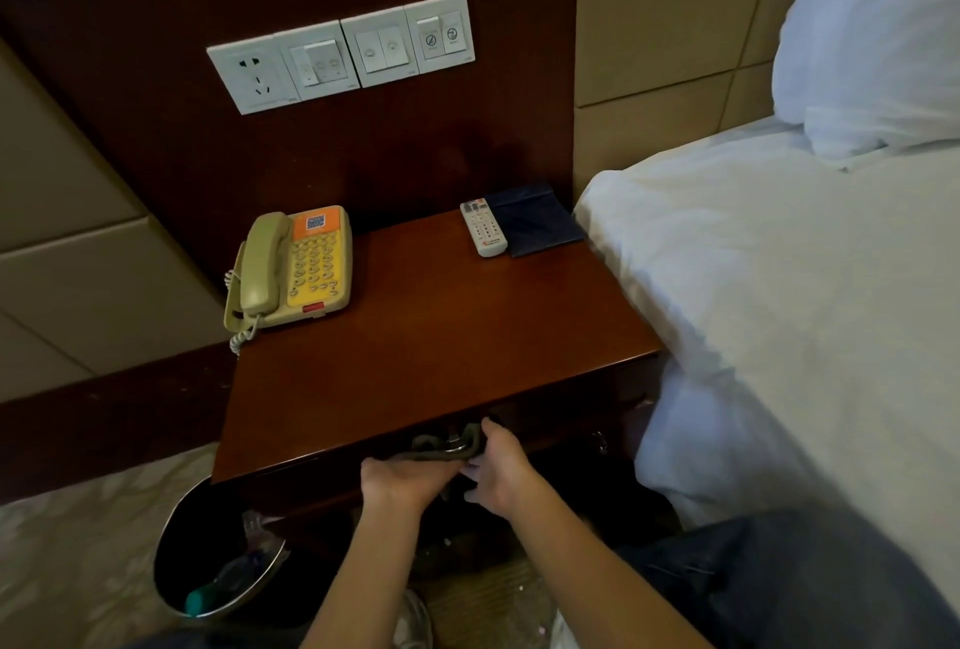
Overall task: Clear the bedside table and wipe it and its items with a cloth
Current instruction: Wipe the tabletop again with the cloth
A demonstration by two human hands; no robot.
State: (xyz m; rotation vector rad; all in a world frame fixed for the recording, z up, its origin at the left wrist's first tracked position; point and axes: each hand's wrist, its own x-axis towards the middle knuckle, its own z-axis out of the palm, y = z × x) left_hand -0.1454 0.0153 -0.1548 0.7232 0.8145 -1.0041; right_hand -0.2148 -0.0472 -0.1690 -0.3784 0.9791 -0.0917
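Observation:
A dark wooden bedside table [441, 336] stands between wall and bed. A beige telephone [293, 266] with a yellow keypad sits at its back left. A white remote control [484, 227] and a dark blue folder [540, 222] lie at its back right. At the table's front edge, below the top, both my hands meet on a grey-green cloth [441, 446]. My left hand [405, 482] grips the cloth from the left. My right hand [501, 466] holds its right end with curled fingers. Much of the cloth is hidden in shadow.
A black waste bin [218, 555] holding plastic bottles stands on the carpet left of the table. A white bed [779, 310] with a pillow [878, 35] presses against the table's right side. Wall switches and a socket [337, 51] sit above the table.

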